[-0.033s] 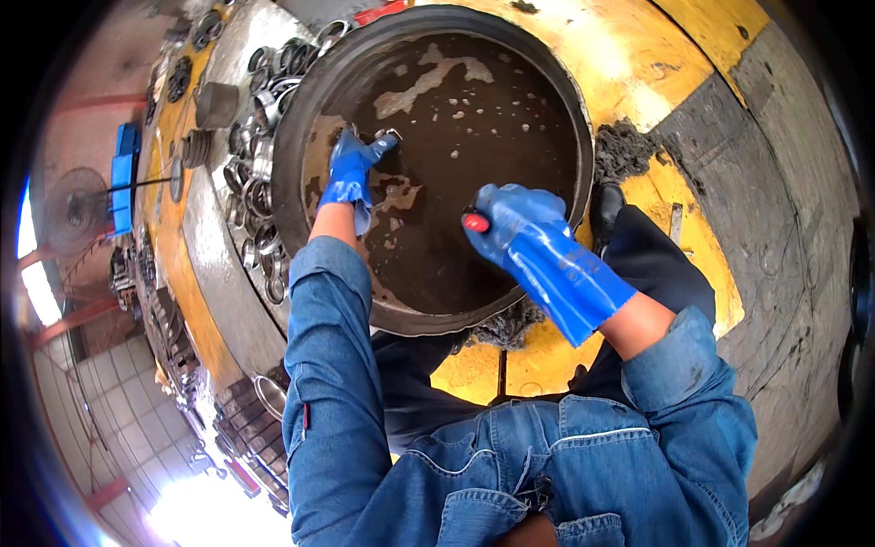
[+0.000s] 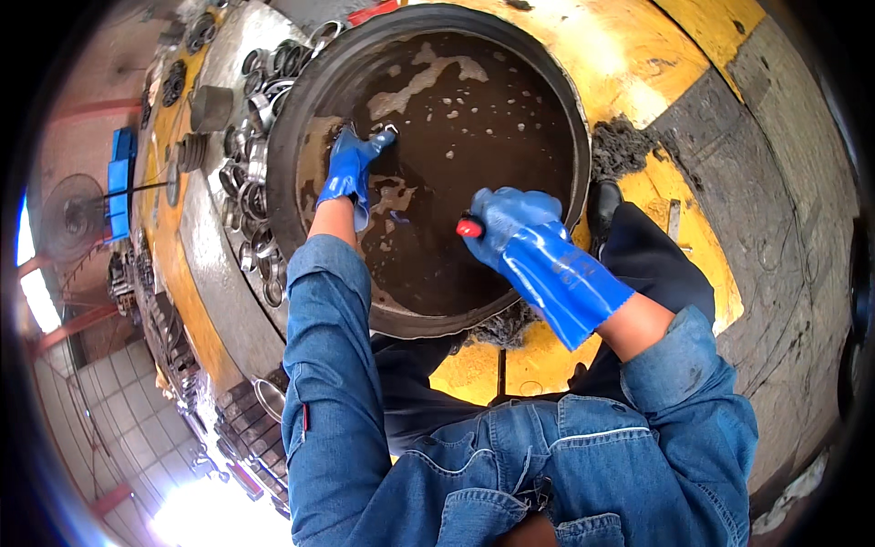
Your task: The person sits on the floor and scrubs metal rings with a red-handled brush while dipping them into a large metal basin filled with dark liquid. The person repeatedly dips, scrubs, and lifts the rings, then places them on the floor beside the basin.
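The left glove (image 2: 348,166) is bright blue; the right glove (image 2: 518,217) is the same blue at the cuff, paler and mottled over the fingers, with a red handle (image 2: 469,228) against it. The basin (image 2: 290,187) is dark grey, its water (image 2: 456,246) murky brown, streaked with tan foam (image 2: 401,98) and speckled white. The jacket (image 2: 333,365) is denim blue with pale stitching and a small red tag (image 2: 305,417), the trousers (image 2: 665,264) dark navy. Yellow and grey patches cover the floor (image 2: 629,46); the rings (image 2: 254,200) are silver and black.
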The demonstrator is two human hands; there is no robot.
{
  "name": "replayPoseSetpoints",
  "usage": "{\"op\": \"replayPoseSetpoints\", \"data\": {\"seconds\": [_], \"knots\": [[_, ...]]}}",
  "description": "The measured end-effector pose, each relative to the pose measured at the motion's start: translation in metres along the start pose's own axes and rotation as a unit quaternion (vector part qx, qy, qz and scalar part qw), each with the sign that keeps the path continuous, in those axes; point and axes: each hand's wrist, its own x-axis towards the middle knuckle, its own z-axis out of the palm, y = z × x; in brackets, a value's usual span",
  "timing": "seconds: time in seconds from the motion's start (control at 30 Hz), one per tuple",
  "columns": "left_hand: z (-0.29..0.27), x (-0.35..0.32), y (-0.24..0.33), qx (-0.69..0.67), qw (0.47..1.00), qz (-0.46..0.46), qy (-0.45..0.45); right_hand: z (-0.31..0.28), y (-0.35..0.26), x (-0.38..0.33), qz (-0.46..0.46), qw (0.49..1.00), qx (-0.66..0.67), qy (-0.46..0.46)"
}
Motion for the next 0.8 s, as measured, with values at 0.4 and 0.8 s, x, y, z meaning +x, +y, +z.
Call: {"op": "replayPoseSetpoints", "data": {"seconds": [0.4,0.8], "knots": [[0.125,-0.003,0.020,-0.017,0.978,0.023,-0.208,-0.050,0.044,0.034,0.083,0.967,0.147,0.190],[0.110,-0.062,0.043,0.352,0.895,0.137,-0.237,-0.069,0.034,0.042,0.153,0.979,0.113,0.068]]}}
